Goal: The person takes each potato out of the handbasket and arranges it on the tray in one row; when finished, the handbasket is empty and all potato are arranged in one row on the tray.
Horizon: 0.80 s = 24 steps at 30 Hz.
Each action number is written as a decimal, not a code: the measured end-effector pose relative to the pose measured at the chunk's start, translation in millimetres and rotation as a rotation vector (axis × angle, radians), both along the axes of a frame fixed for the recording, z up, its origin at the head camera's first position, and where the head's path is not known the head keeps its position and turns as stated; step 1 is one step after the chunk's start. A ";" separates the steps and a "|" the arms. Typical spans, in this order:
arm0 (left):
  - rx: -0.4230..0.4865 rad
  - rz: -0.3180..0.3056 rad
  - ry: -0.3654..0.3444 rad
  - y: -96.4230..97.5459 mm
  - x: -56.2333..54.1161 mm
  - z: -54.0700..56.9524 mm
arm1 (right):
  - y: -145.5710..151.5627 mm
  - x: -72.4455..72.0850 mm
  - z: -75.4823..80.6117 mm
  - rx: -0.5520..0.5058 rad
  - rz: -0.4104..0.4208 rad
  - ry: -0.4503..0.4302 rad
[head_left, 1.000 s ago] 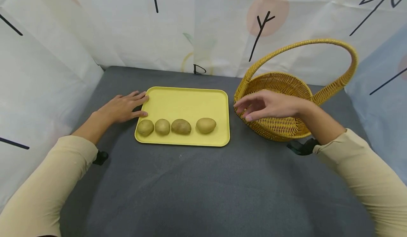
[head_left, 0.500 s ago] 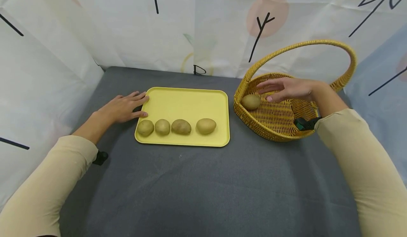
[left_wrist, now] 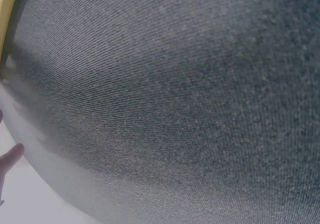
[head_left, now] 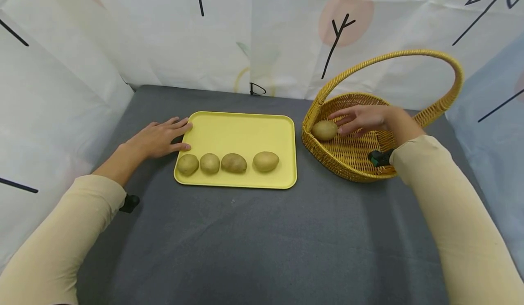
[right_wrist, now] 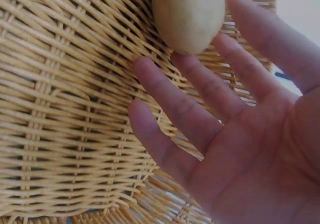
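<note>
In the head view a potato point(head_left: 324, 130) lies inside the golden wicker basket point(head_left: 348, 174), against its left end. My right hand point(head_left: 366, 117) is in the basket just right of it. The right wrist view shows the palm and spread, slightly bent fingers of that hand point(right_wrist: 240, 119), with fingertips right at the end of the potato point(right_wrist: 190, 16). My left hand point(head_left: 153, 137) rests with fingers spread at the left edge of a yellow tray point(head_left: 241, 130). Several potatoes point(head_left: 234, 163) line the tray's near side, with a wider gap before the rightmost potato point(head_left: 266, 161).
A dark grey cloth point(head_left: 245, 232) covers the table. The basket's tall handle point(head_left: 393, 56) arches above it, behind the right hand. A white patterned curtain point(head_left: 282, 32) hangs at the back and sides.
My right hand was over the basket's left end, then drew back right, uncovering the potato there. Now it is lower and closer to that potato. The left hand has not moved.
</note>
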<state>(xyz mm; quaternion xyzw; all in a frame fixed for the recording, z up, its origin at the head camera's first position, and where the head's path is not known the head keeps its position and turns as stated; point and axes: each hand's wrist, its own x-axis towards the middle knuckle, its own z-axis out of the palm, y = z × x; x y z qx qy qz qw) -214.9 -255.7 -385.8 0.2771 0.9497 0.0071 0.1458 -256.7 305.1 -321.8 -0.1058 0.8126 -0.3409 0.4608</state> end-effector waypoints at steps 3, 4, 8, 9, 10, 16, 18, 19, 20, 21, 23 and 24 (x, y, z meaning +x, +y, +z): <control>-0.001 -0.003 0.005 0.1 -0.9 0.1 | -8.6 0.4 0.2 0.009 -0.002 0.010; -0.001 -0.004 0.007 0.3 -1.2 -0.2 | -11.8 0.3 -0.1 0.013 -0.003 0.018; -0.007 -0.005 0.007 0.5 -1.3 -1.2 | -25.0 -0.4 -1.1 0.051 0.004 0.049; -0.010 -0.006 0.007 0.4 -1.1 -1.4 | -27.7 -0.8 -1.6 0.060 0.004 0.056; -0.012 -0.005 0.007 0.2 -1.0 -1.8 | -29.9 -1.1 -2.4 0.069 0.004 0.061; -0.010 0.000 0.004 0.1 0.0 -1.1 | -36.6 -0.3 -4.2 0.098 -0.004 0.074; -0.008 0.000 0.004 0.2 0.2 -0.7 | -37.8 0.3 -4.7 0.096 -0.001 0.079; -0.006 0.000 0.006 0.4 0.4 -0.6 | -38.4 0.5 -5.2 0.095 0.005 0.091; -0.007 0.000 0.007 0.6 0.4 -0.3 | -39.2 0.7 -5.8 0.092 0.013 0.107; -0.007 -0.003 0.007 0.8 0.4 -0.2 | -40.2 0.8 -6.4 0.089 0.024 0.128; -0.011 -0.006 0.007 0.5 0.4 -0.5 | -41.6 1.2 -7.8 0.081 0.048 0.172; -0.013 -0.009 0.007 0.5 0.4 -0.6 | -42.3 1.5 -8.2 0.080 0.057 0.191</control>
